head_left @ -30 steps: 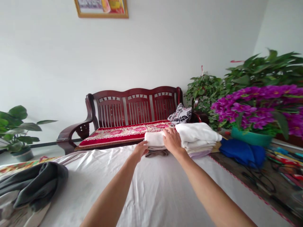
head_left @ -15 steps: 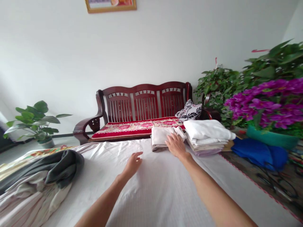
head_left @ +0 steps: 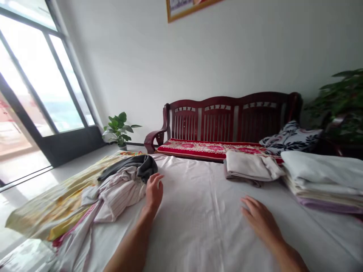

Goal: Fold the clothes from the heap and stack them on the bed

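My left hand (head_left: 154, 190), fingers apart and holding nothing, is at the right edge of a loose heap of clothes. In that heap lie a dark grey garment (head_left: 146, 166) and a pale striped garment (head_left: 120, 196); whether my fingertips touch the grey one I cannot tell. My right hand (head_left: 259, 215) hovers over the white sheet (head_left: 195, 223) with its fingers spread and nothing in them. Beyond it rests a folded beige garment (head_left: 249, 166). A taller stack of folded clothes (head_left: 326, 173), white on top and lilac at the bottom, stands to its right.
A dark red wooden sofa (head_left: 217, 121) with a red floral cover stands behind the sheet, a patterned cushion (head_left: 292, 138) at its right end. Yellowish cloth (head_left: 59, 200) spreads on the left. Beyond are a potted plant (head_left: 120, 128) and a glass door (head_left: 42, 79).
The view has swung left. My right hand has come off the folded beige garment and drawn back toward me. My left hand has moved left to the clothes heap.
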A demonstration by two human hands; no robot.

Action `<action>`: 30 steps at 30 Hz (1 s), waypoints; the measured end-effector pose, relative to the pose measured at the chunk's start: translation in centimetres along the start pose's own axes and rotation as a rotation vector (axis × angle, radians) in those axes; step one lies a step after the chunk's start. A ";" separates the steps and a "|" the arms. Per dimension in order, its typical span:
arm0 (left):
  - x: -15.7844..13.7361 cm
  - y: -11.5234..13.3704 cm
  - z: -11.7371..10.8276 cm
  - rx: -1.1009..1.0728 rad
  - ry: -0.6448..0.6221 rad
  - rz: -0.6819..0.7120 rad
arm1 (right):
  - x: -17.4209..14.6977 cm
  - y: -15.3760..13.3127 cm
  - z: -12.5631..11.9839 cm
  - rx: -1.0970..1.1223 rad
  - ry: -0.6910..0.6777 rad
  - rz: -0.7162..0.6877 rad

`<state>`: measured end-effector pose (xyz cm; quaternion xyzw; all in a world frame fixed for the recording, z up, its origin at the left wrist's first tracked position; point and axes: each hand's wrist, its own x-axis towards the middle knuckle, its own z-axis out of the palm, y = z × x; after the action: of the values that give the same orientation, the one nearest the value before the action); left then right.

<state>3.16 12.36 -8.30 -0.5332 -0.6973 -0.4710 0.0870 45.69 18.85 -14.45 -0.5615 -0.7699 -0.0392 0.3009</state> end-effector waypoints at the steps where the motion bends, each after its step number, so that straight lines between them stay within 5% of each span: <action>1: 0.3 -0.3 -0.4 0.079 0.088 -0.023 | -0.1 0.1 0.0 0.005 0.010 -0.022; 5: 1.7 -1.2 -1.2 0.295 0.279 -0.120 | 0.0 0.4 -0.2 0.033 0.010 -0.036; 13: 3.4 -4.0 -1.5 0.345 0.049 -0.323 | 0.1 0.9 0.3 0.027 0.013 -0.062; 18: 4.0 -3.9 -1.6 0.166 0.111 -0.312 | 0.1 1.4 0.8 0.011 0.018 -0.070; 24: 4.1 1.5 0.2 -0.412 0.093 -0.168 | 0.2 1.4 1.0 0.012 0.029 -0.055; 30: -0.9 9.1 3.5 -0.859 -0.177 0.002 | 0.2 0.7 0.3 0.034 0.019 -0.053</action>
<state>12.43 14.30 -5.61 -0.5598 -0.4424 -0.6708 -0.2024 46.10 19.42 -14.78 -0.5353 -0.7822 -0.0392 0.3164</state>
